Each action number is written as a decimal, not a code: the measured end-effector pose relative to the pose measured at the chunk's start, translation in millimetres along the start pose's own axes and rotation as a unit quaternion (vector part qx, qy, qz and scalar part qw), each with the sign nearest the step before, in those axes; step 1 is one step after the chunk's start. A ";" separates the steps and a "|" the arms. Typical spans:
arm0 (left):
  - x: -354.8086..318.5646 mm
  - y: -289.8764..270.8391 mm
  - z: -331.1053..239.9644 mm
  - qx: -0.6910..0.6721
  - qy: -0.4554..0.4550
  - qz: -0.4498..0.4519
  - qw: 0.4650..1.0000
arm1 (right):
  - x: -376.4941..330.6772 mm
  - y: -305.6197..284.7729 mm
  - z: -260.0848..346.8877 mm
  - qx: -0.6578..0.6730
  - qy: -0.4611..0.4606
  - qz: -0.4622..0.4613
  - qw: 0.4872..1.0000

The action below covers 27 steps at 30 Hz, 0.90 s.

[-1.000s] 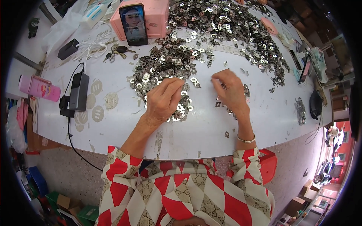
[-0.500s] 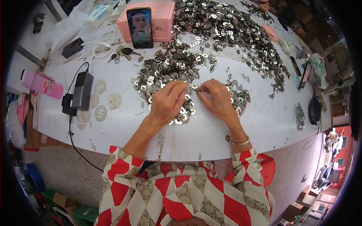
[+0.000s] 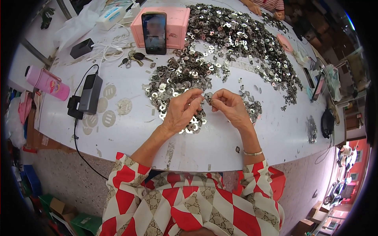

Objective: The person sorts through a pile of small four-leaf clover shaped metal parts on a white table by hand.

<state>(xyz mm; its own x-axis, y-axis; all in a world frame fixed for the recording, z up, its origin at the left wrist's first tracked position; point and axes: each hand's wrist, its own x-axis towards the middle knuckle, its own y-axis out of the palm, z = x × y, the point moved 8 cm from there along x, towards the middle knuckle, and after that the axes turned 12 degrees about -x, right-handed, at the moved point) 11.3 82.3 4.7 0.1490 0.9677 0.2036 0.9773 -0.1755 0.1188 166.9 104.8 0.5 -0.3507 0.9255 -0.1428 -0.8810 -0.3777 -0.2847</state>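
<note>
My left hand (image 3: 183,109) hovers over the near end of a pile of small round silver metal pieces (image 3: 179,76). Its thumb and forefinger are pinched, and whatever sits between the tips is too small to make out. Facing it, my right hand (image 3: 232,109) pinches a small silver metal piece (image 3: 208,96) between thumb and forefinger, in the gap between both hands. A smaller group of the same pieces (image 3: 254,110) lies beside my right hand. A bangle circles my right wrist.
A large heap of metal pieces (image 3: 244,35) spreads across the far table. Beyond it are another person's hands (image 3: 255,8). A phone (image 3: 154,33) leans on a pink box (image 3: 177,25). Keys (image 3: 136,58), a power bank (image 3: 91,93) with cables and a pink bottle (image 3: 48,83) stand left.
The view has shifted slightly, bringing another person's hands in at the top. My right thumb and forefinger have closed together, and a metal piece now shows between my hands.
</note>
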 end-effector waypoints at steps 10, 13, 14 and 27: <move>-1.8 9.6 19.7 -0.159 -0.109 0.039 0.980 | 1.4 12.5 -3.5 0.135 -0.020 0.042 0.990; -1.7 6.7 20.4 -0.163 -0.101 0.026 0.981 | -0.7 14.3 0.7 0.131 -0.022 0.035 0.991; -1.2 5.8 20.3 -0.171 -0.097 0.024 0.980 | -1.2 14.0 1.9 0.128 -0.020 0.031 0.991; -0.3 8.0 14.8 -0.229 -0.139 0.048 0.962 | 2.1 16.8 -4.7 0.184 0.034 0.048 0.981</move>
<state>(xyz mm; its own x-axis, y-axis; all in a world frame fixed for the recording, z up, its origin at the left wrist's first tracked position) 21.3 83.4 -8.9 0.3313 0.9432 -0.0250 0.7976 -0.2659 0.5414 152.9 100.2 -9.0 -0.4260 0.8780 -0.2183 -0.9047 -0.4157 0.0936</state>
